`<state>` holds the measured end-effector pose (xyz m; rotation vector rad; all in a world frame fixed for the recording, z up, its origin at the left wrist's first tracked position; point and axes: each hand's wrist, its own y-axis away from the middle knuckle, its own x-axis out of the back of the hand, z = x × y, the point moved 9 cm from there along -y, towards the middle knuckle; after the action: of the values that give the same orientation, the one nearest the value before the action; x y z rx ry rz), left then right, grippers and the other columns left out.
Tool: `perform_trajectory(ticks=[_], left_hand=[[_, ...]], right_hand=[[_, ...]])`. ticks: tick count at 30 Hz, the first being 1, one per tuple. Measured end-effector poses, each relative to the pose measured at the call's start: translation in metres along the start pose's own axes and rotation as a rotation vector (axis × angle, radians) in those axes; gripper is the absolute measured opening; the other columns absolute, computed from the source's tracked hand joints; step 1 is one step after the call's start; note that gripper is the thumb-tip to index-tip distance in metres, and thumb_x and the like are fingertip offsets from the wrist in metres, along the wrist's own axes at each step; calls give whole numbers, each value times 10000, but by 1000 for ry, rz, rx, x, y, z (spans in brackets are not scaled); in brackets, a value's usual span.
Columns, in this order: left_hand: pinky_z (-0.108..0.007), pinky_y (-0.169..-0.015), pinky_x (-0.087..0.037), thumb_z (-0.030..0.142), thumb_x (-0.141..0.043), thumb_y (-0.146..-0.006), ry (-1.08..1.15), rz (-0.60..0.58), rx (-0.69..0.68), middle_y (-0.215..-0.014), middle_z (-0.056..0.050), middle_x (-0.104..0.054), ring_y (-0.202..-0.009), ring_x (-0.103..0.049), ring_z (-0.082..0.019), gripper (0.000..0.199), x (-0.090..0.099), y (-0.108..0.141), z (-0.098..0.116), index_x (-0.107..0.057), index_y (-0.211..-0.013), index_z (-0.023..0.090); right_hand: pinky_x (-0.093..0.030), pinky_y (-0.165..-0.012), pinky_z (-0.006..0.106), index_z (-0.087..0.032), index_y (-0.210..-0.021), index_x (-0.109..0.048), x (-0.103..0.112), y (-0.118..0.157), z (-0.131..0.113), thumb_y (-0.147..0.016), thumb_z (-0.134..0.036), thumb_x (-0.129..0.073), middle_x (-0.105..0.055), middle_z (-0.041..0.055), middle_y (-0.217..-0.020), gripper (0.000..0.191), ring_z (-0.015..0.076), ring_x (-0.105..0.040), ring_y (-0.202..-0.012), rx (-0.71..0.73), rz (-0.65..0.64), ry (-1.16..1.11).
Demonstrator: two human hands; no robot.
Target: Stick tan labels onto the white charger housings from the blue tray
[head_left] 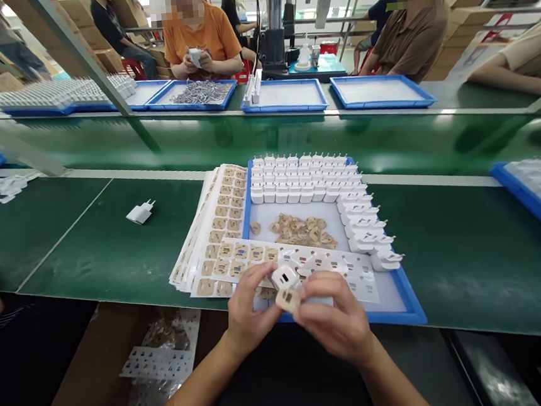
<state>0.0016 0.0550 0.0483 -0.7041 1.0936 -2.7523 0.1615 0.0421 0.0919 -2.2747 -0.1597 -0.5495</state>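
Note:
Between thumb and fingers, my left hand (251,302) grips a white charger (285,277) with its port face turned up. My right hand (336,314) pinches a small tan sticker piece (288,300) at the charger's near edge. Both are held over the front of a blue-rimmed tray (414,301). Rows of white chargers (292,185) stand along the tray's back and right side, prongs up. A pile of tan pieces (302,230) lies inside it. A partly used sticker sheet (323,265) lies across the tray, and stacked sheets (224,213) rest at its left.
A lone charger (141,212) lies on the green table (89,244) at left. Another blue tray (535,199) is at the right edge. Beyond the green belt (246,139) are more trays and several people. A cardboard box (96,376) with scraps stands below, at left.

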Motion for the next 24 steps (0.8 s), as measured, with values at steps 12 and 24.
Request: perform_trajectory(ticks=[12,24], left_hand=[[-324,-889,-576,233,-585,-838,-645,90,501,-1197,-131,-592,-994,-652,-207,517,144,-70,-197,-576,-1343,124],[-572,-1031,-329,405,-623,-852,-885,122,593,-1274,-228,-491,-1241,-384,-432,544,202,-53,-262,-575,-1273,65]], right_hand=[[-561,-871,441,-245,-1130,-706,35,28,122,-984,-359,-521,-766,90,-1070,261,285,-727,-962,-320,9,447],[-551,-733,383,-277,-996,-666,78,3,62,-1000,-348,-509,-655,46,-896,173,226,-664,-835,-328,290,75]])
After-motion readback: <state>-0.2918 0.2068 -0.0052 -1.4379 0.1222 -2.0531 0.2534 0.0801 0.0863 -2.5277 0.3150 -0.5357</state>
